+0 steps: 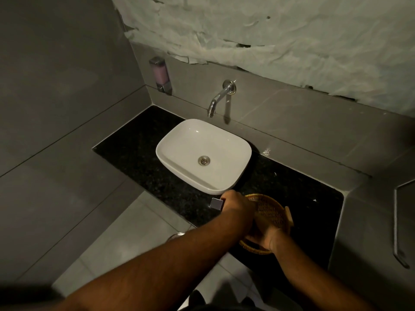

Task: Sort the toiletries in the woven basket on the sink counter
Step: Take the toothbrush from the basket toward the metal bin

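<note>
A round woven basket (270,212) stands on the black stone counter (139,151), right of the white basin (203,153). My left hand (235,206) reaches over the basket's left rim and is shut on a small pale purple box (216,203), held just left of the basket above the counter's front edge. My right hand (261,236) grips the basket at its near rim. What lies inside the basket is mostly hidden by my hands. A light wooden piece (289,215) sticks out at the basket's right side.
A chrome wall tap (219,98) juts over the basin. A soap dispenser (160,75) with pink liquid hangs on the back wall at the left. A grey ledge (377,221) bounds the counter on the right. Tiled floor lies below the counter's front edge.
</note>
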The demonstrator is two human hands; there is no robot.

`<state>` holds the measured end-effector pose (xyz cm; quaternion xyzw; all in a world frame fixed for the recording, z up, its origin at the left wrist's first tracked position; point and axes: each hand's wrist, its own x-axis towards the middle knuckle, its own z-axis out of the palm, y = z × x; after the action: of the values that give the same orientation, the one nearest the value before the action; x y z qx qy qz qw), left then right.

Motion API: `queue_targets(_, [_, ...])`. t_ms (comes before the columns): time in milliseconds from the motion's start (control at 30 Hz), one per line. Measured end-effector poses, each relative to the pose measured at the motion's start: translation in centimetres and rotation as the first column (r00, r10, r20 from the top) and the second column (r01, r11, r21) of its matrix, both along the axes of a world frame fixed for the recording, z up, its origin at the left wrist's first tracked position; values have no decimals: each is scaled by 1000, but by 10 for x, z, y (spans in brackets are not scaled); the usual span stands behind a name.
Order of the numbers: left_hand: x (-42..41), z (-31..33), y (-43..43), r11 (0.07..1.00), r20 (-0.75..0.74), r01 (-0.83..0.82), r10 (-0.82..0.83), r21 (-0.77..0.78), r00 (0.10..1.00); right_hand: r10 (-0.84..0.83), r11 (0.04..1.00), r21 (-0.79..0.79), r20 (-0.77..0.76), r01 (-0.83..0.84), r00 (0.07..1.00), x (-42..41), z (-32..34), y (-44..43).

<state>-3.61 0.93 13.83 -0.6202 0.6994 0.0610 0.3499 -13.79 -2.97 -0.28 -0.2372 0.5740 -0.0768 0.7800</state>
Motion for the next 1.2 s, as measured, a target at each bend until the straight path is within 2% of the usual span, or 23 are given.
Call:
queue_targets(67, [-2, -7, -2, 1000, -5, 10, -10, -13, 1000, -12, 1000, 11, -3, 12, 1000, -2, -4, 2])
queue_targets(167, [0, -6, -3, 1000, -6, 7, -7, -10, 1000, -34, 993, 114, 25, 30, 999, -3, -5, 5])
queue_targets(267, [7, -15, -5, 997, -28, -47, 45, -62, 999, 120, 990, 73, -47, -117, 992, -6, -5, 5])
queue_targets(367, [18, -27, -4, 993, -58, -91, 87, -71, 995, 203, 978, -15, -140, -207, 969, -10, -4, 7])
queue_targets(433, [28, -39, 0, 989, -98, -135, 129, -66, 987, 275, 953, -61, -228, -295, 934, -11, -4, 9])
queue_targets(600, [49, -72, 25, 981, -196, -188, 177, -37, 965, 456, 831, -82, -465, -550, 759, -6, -5, 14])
queue_targets(800, [82, -111, 65, 930, -291, -358, 320, -87, 902, 446, 795, -138, -527, -591, 723, -7, -11, 14])
queue_targets(900, [105, -123, 96, 842, -369, -532, 468, -89, 803, 441, 778, -187, -517, -599, 734, -6, -13, 12])
queue_targets(1033, [136, -139, 142, 654, -375, -756, 692, -36, 617, 439, 777, -212, -493, -593, 751, 1, -20, 10])
queue_targets(1200, [154, -142, 179, 327, -477, -944, 837, 42, 269, 446, 784, -206, -470, -586, 762, 23, -28, 18])
